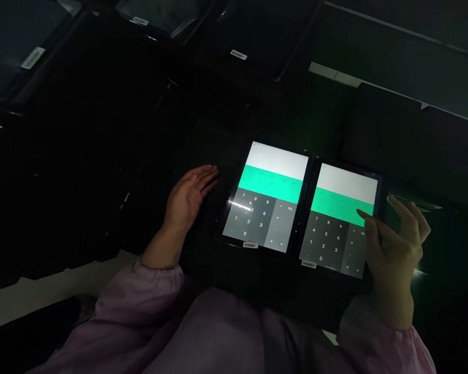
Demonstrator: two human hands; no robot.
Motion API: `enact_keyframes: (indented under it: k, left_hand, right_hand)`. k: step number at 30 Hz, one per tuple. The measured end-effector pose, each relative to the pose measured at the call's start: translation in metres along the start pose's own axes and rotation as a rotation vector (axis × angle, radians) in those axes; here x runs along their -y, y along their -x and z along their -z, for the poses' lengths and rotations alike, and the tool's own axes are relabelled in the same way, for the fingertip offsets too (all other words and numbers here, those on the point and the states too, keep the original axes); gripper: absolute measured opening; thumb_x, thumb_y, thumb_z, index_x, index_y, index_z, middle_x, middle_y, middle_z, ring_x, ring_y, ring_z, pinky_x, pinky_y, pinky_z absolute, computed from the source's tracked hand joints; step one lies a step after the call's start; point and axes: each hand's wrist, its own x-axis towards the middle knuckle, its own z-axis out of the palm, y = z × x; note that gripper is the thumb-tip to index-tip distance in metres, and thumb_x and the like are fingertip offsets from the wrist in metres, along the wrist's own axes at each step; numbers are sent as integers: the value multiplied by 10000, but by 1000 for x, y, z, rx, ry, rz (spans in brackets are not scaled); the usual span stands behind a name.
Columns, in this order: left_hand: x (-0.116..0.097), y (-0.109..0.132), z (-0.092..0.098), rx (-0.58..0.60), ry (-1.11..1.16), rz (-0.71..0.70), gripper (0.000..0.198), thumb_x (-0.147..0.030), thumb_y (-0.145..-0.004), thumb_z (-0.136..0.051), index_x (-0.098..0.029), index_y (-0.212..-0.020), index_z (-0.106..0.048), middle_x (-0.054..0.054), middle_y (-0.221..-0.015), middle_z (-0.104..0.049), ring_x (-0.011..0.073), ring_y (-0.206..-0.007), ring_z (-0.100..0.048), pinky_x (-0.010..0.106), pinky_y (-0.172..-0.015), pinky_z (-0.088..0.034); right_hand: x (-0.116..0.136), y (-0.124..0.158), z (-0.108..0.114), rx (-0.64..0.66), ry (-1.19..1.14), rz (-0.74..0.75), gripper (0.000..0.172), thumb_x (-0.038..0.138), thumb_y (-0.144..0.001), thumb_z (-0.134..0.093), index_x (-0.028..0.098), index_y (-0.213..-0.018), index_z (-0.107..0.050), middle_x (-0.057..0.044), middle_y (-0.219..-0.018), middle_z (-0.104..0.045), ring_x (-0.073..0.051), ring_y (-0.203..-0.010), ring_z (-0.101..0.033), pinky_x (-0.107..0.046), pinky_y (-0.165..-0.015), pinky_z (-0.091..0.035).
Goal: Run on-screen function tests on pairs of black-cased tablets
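Observation:
Two lit tablets lie side by side on a dark surface, each showing a calculator keypad under a green band. My left hand (189, 200) rests flat just left of the left tablet (267, 200), fingers stretched out together and holding nothing. My right hand (398, 241) is at the right edge of the right tablet (337, 221). Its thumb lies over the screen near the green band, and its fingers are spread behind the tablet's edge. Both arms wear pink sleeves.
Several dark, switched-off tablets with white barcode labels (238, 54) lie across the back and left (33, 57). A pale strip (335, 75) runs at the back right. A light patch of surface (42, 291) shows at the lower left.

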Motion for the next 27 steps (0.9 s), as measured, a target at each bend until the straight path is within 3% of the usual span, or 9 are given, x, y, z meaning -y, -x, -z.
enact_keyframes:
  k: [4,10,16,21,25,27]
  left_hand:
    - [1,-4,-2,-25,-7,-14,367,-518,-810,-755,-214,-1011,-802,100,-1211,-785,310,-1266,-699,471,-1110,-557]
    - [3,-4,-2,-43,4,-33,337,-498,-807,-750,-206,-970,-791,118,-1199,-776,314,-1232,-713,453,-1073,-582]
    - [2,-5,-4,-57,-16,-49,284,-461,-814,-738,-211,-941,-782,105,-1179,-780,314,-1229,-711,470,-1063,-585]
    - [3,-4,-7,-81,13,-48,287,-462,-795,-759,-202,-910,-798,102,-1143,-788,284,-1162,-729,424,-1045,-590]
    - [4,-3,-6,-31,25,-47,372,-547,-852,-687,-203,-945,-793,112,-1170,-786,299,-1208,-713,444,-1084,-571]
    - [5,-2,-5,-19,18,-48,391,-569,-869,-670,-208,-957,-792,112,-1193,-786,306,-1239,-701,449,-1089,-567]
  right_hand:
    - [-1,2,2,42,-21,2,210,288,-1023,-660,198,-996,-848,-131,-1487,-628,-455,-1507,-436,-665,-1089,-489]
    - [-11,4,2,-79,-7,-34,123,253,-969,-733,213,-960,-849,-101,-1393,-696,-459,-1437,-515,-632,-1009,-544]
    - [1,3,2,33,-58,6,148,210,-979,-708,194,-1022,-849,-135,-1457,-646,-473,-1496,-441,-646,-1093,-491]
    - [-4,7,4,-62,9,-80,147,206,-976,-711,174,-988,-854,-143,-1387,-690,-493,-1451,-482,-660,-1050,-508]
    - [12,1,8,-118,-40,-47,169,199,-993,-688,173,-938,-845,-130,-1332,-717,-451,-1437,-518,-600,-1032,-520]
    - [27,-3,9,-87,-98,-3,185,197,-994,-683,179,-887,-833,-120,-1318,-719,-438,-1450,-511,-597,-1050,-513]
